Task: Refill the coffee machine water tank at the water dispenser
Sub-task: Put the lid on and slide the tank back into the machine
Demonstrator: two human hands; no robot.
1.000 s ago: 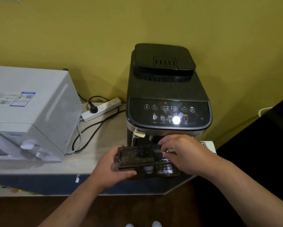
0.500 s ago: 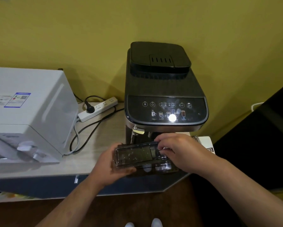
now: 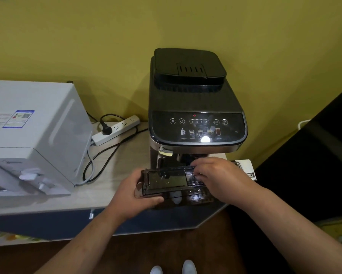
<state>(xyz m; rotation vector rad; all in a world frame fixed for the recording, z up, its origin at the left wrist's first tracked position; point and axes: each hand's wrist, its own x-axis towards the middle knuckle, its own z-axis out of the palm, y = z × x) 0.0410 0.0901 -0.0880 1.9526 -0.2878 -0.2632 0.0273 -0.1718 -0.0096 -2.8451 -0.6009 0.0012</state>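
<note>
View from a head camera looking down at a light wood countertop (image 3: 110,175) against a yellow-green wall. A black coffee machine (image 3: 195,99) stands at the back right, its touch panel lit with drink icons and one bright white spot. Just in front of its base, below the panel and near the counter's front edge, is the water tank (image 3: 166,180), a smoky see-through box lying lengthwise; whether it rests on the machine or is lifted clear cannot be told. The left hand (image 3: 134,192) grips the tank's left end, thumb curled along the front lower edge and fingers wrapped behind. The right hand (image 3: 219,178) sits on the tank's right top, fingers bent down and pinching at the lid there. To the left stands a white box-shaped appliance (image 3: 37,125) with a blue-edged label. Between it and the coffee machine lies a white power strip (image 3: 116,129) holding a black plug, with cables trailing over the counter
</note>
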